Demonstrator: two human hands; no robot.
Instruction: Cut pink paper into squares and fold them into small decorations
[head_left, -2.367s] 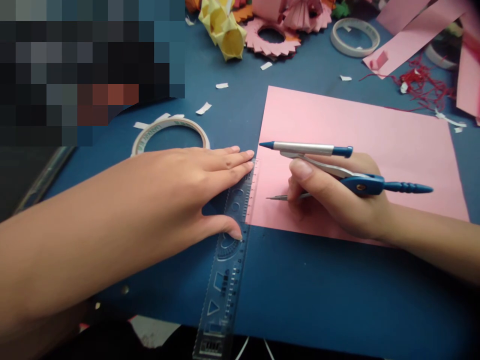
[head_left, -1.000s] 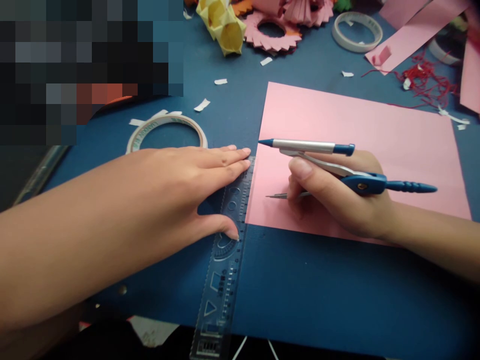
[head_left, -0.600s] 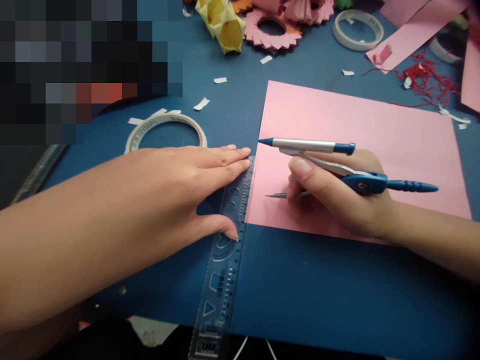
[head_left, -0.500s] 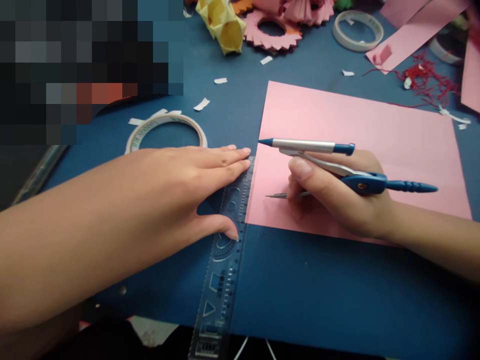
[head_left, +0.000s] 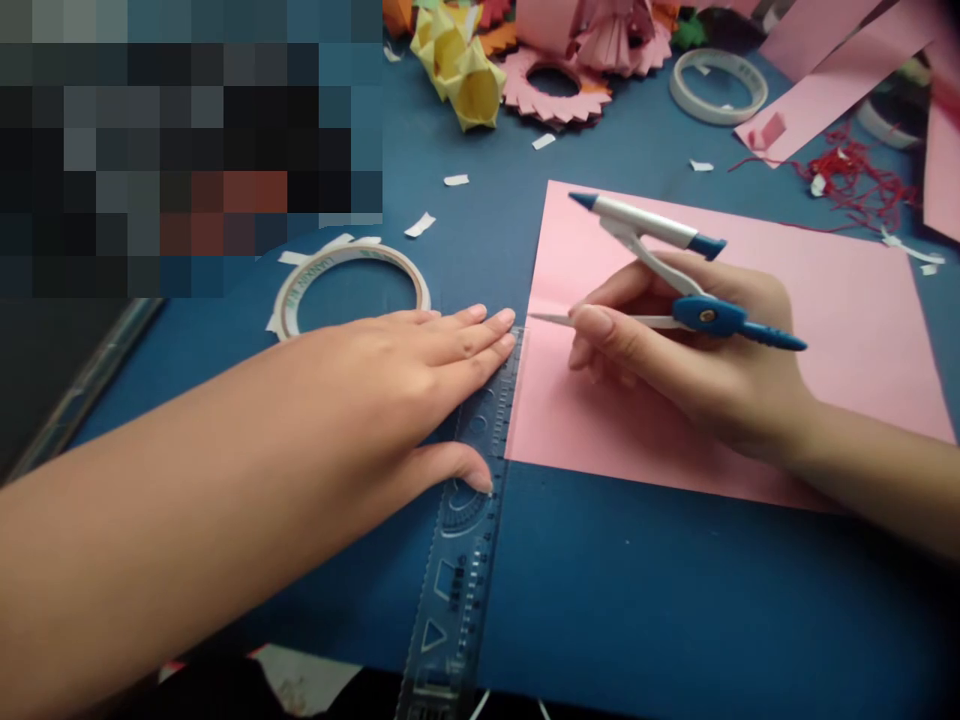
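Note:
My left hand [head_left: 405, 380] lies flat with fingers stretched out, pressing down a clear plastic ruler [head_left: 465, 560] that runs along the left edge of a pink paper sheet [head_left: 825, 290]. My right hand [head_left: 697, 360] rests on the pink sheet and grips a blue and silver drawing compass [head_left: 675, 270]. The compass legs are spread. Its metal needle tip points at the ruler's top end, close to my left fingertips, and its pencil leg angles up and away to the left.
A tape ring [head_left: 349, 285] lies behind my left hand on the blue mat [head_left: 637, 600]. A second tape ring [head_left: 718, 85], folded paper flowers [head_left: 555, 85], a yellow paper shape [head_left: 461, 70], pink strips [head_left: 825, 70], red thread [head_left: 851, 175] and white scraps fill the back.
My right hand has lifted and moved the compass up and to the left, so its needle tip now sits by the ruler's top end. My left hand stays flat on the ruler.

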